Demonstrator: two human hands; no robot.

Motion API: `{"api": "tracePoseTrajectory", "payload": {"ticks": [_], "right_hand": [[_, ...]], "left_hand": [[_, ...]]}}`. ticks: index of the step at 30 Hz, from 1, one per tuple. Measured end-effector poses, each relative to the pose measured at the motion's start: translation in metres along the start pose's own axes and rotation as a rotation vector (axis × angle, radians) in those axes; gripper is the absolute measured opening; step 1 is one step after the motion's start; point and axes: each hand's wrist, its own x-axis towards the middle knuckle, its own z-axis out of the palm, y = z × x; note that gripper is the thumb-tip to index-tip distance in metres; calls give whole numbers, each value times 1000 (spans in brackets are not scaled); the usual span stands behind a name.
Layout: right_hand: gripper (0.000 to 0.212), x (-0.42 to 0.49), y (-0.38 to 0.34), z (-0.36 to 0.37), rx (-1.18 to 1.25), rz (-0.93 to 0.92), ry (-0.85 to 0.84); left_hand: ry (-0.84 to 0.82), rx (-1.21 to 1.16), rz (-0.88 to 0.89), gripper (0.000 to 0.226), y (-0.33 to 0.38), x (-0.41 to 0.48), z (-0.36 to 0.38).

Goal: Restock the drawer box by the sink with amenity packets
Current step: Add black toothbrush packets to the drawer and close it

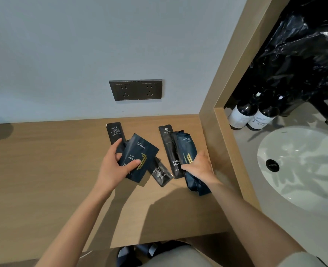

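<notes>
Dark amenity packets lie on the wooden counter (43,170). My left hand (115,166) grips a navy shower cap packet (140,157), thumb on top, with more packets underneath. A slim black packet (114,132) pokes out behind that hand, and another black packet (160,173) lies to its right. My right hand (199,166) holds a bundle of long navy packets (186,149) near the counter's right edge. A black toothbrush packet (169,149) lies flat just left of the bundle. No drawer box is in view.
A dark double wall socket (135,90) sits above the counter. A wooden partition (215,112) separates the counter from the white sink (302,162) on the right. Two dark pump bottles (251,114) stand behind the sink, below a black plastic bag (304,45).
</notes>
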Motion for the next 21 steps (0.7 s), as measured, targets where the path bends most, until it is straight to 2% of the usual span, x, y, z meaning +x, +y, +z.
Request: {"api": "tracePoseTrajectory", "payload": {"ticks": [3,6,10,12,16,21], "right_hand": [[75,-4,5,2,34,5,-38],[64,-11,10,0,71,-19,-9],[61,-25,11,-9,156,-68,59],[61,-37,7,-15,190,-129,81],[78,-85,-9,-32,320,-341,97],[78,-168,-9,-38,432,-531,68]], "left_hand": [[-1,-17,-4,85,4,-7,6],[16,-36,-12,83,6,-14,11],[4,-75,-1,82,8,-24,11],[3,-97,8,82,8,-31,8],[16,-170,51,78,4,-54,-2],[-7,-318,156,77,0,-107,-16]]}}
